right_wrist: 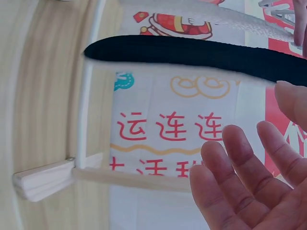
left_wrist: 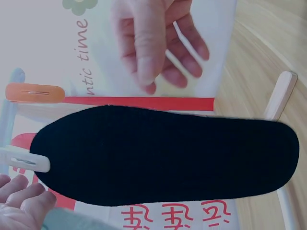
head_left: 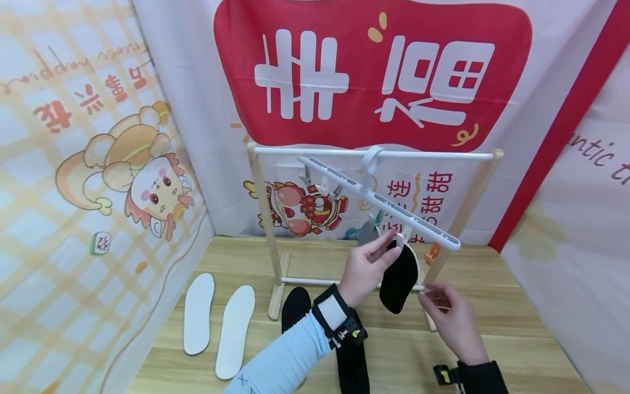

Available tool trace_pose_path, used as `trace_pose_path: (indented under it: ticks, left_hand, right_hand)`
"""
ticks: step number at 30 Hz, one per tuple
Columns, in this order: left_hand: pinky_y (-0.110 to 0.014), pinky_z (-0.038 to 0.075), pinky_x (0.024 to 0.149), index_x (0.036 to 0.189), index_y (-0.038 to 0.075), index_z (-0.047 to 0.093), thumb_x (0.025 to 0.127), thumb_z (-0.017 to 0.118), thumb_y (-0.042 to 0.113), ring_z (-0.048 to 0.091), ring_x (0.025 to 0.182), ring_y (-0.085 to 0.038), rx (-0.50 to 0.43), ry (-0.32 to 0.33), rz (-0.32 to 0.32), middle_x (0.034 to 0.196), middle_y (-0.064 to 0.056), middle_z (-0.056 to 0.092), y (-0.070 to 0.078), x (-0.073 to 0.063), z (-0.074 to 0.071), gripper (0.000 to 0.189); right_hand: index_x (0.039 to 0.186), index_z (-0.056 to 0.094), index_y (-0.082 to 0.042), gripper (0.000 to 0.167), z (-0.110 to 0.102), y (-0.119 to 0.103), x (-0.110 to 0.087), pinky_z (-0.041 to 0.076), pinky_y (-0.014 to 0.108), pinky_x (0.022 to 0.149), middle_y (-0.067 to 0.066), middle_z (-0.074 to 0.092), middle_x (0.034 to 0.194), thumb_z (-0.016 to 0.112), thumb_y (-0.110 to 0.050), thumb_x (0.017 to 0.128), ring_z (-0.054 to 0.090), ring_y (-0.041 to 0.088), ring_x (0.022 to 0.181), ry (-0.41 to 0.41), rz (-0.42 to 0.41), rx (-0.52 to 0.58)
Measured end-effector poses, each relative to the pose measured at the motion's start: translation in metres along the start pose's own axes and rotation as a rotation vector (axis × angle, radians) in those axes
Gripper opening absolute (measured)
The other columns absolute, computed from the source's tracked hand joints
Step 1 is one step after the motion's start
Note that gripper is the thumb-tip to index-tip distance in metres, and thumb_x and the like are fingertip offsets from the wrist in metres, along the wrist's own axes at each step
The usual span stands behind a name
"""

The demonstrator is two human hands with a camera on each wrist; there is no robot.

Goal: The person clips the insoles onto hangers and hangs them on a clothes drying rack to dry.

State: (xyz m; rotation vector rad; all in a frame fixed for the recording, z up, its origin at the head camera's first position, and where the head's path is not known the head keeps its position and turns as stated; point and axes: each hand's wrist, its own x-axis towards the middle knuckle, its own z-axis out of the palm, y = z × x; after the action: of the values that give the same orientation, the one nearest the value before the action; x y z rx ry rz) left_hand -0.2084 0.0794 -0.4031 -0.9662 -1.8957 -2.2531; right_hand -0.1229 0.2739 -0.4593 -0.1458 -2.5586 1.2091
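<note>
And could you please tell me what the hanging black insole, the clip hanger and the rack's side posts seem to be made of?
Black insole: probably fabric-faced; matte, with a slightly fuzzy edge.
Clip hanger: likely moulded plastic; smooth, pale grey and slotted.
Side posts: apparently wood; pale tan and matte, though the grain is hard to make out.

Head view bright, even; wrist views hazier, softer

"What sort of place is this?"
"A small makeshift booth: red-and-white cloth [head_left: 369, 71] behind, checked cloth [head_left: 44, 273] at left, lettered cloth [head_left: 566, 246] at right, around a wood-grain surface [head_left: 512, 328]."
"Home or shop?"
"Can't tell; the cloths screen everything beyond."
</note>
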Motion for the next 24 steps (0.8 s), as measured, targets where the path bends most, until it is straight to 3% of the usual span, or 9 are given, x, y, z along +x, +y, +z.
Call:
trace_pose_path:
  ticks: [6, 11, 15, 20, 24]
  left_hand:
    - [-0.028, 0.047, 0.097, 0.137, 0.001, 0.056, 0.098, 0.065, 0.020, 0.056, 0.125, -0.020, 0.008, 0.010, -0.003, 0.137, -0.010, 0.059, 0.004, -0.013, -0.013, 0.045]
    - [-0.028, 0.049, 0.095, 0.131, 0.001, 0.062, 0.097, 0.066, 0.017, 0.061, 0.118, -0.017, 0.070, 0.051, -0.069, 0.129, -0.008, 0.065, 0.003, -0.032, -0.033, 0.038]
    - [-0.028, 0.051, 0.093, 0.126, 0.003, 0.066, 0.095, 0.067, 0.014, 0.065, 0.111, -0.018, 0.161, 0.114, -0.126, 0.124, -0.008, 0.067, -0.007, -0.056, -0.060, 0.033]
    - [-0.028, 0.055, 0.085, 0.118, 0.008, 0.071, 0.094, 0.070, 0.019, 0.068, 0.100, -0.017, 0.288, 0.202, -0.177, 0.114, -0.006, 0.071, -0.028, -0.093, -0.105, 0.027]
    - [-0.027, 0.055, 0.083, 0.116, 0.005, 0.071, 0.094, 0.070, 0.019, 0.069, 0.097, -0.019, 0.343, 0.265, -0.247, 0.112, -0.011, 0.071, -0.042, -0.122, -0.137, 0.026]
  right_hand:
    - [0.125, 0.061, -0.004, 0.036, -0.002, 0.008, -0.013, 0.056, 0.038, 0.078, 0.013, 0.067, 0.110, 0.065, -0.027, 0.098, 0.064, 0.027, 0.098, -0.026, 0.091, -0.050]
    - [0.118, 0.065, -0.005, 0.029, 0.001, 0.017, -0.025, 0.055, 0.027, 0.071, 0.010, 0.068, 0.104, 0.066, -0.026, 0.098, 0.064, 0.021, 0.091, 0.020, 0.067, -0.064]
    - [0.111, 0.067, -0.005, 0.023, 0.004, 0.024, -0.033, 0.054, 0.021, 0.068, 0.007, 0.070, 0.099, 0.067, -0.022, 0.097, 0.065, 0.014, 0.085, 0.053, 0.021, -0.046]
    - [0.110, 0.068, -0.005, 0.024, 0.007, 0.028, -0.040, 0.053, 0.021, 0.069, 0.007, 0.071, 0.099, 0.067, -0.024, 0.097, 0.065, 0.012, 0.084, 0.040, 0.051, -0.055]
    - [0.110, 0.068, -0.004, 0.021, 0.010, 0.033, -0.045, 0.053, 0.021, 0.068, 0.009, 0.071, 0.100, 0.067, -0.020, 0.097, 0.065, 0.011, 0.082, 0.032, 0.050, -0.070]
